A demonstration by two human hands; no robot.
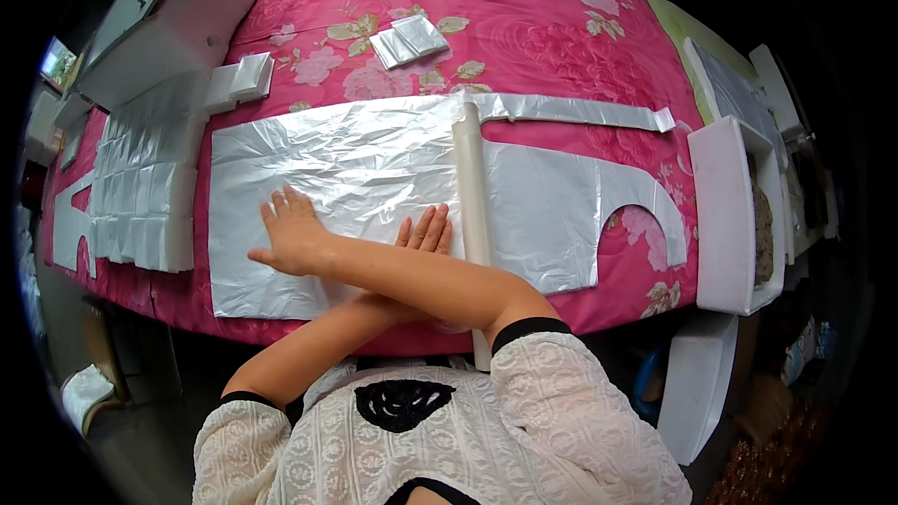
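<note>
My forearms cross over a wide silvery plastic sheet, its right part cut like a vest-style bag or apron. My right hand reaches over to the left and lies flat on the sheet, fingers spread. Under the right forearm, my left hand points away from me, its visible fingers straight and resting on the sheet, close to a long pale rod. This rod lies across the sheet from far to near. The left palm is hidden by the right forearm. Neither hand grips anything visible.
Folded plastic stacks stand at left, before a white foam box. A small folded plastic bundle lies on the pink flowered cloth. Another white foam box sits at the right edge.
</note>
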